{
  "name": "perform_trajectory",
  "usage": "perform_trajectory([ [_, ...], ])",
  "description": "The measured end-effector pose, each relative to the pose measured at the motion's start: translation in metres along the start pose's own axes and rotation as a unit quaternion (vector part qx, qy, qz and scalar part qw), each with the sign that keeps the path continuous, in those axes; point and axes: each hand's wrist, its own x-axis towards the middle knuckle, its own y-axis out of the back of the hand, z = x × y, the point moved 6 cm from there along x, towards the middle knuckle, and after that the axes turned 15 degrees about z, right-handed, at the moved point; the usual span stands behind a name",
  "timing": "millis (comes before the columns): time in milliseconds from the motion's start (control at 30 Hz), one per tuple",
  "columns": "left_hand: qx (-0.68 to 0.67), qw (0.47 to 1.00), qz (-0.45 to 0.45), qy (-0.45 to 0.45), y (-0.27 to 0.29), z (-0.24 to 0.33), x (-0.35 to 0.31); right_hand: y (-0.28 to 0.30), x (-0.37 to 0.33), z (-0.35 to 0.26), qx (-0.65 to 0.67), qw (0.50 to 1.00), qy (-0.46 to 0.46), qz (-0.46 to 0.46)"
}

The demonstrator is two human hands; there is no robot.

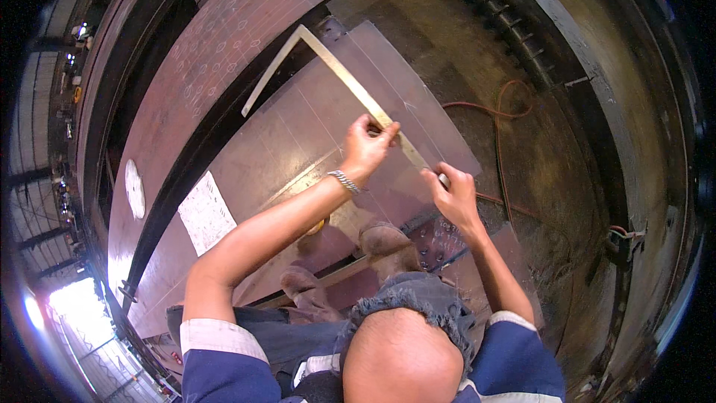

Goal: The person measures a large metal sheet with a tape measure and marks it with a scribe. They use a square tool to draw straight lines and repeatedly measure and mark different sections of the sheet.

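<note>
An L-shaped metal framing square (344,75) is held in front of me over a reddish-brown steel plate (276,134) with thin scribed lines. My left hand (364,152), with a chain bracelet at the wrist, pinches the long arm of the square near its middle. Closed around the lower end of that same arm is my right hand (455,195). A small whitish bit shows at the right fingers; I cannot tell what it is. The short arm points down and left from the far corner. Whether the square touches the plate is not clear.
A marked sheet of paper (207,213) lies on the left. Beyond a dark gap, another plate (195,75) carries chalked circles and a white oval piece (134,188). An orange hose (498,113) loops across the floor at right. Shoes (384,240) show below my arms.
</note>
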Motion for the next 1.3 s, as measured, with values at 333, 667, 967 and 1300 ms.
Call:
perform_trajectory([
  [333,0.317,0.906,0.141,-0.241,0.082,0.031,0.126,0.02,0.033,0.058,-0.014,0.997,-0.024,0.072],
  [667,0.412,0.866,0.154,-0.239,0.143,0.003,0.226,0.004,0.065,0.066,0.008,0.997,-0.06,0.057],
  [967,0.296,0.942,0.086,-0.132,0.126,-0.023,0.263,0.019,0.06,0.061,-0.089,0.993,-0.004,0.084],
  [1300,0.286,0.955,0.047,-0.059,0.145,-0.046,0.303,0.08,0.015,0.085,-0.188,0.961,-0.079,0.187],
])
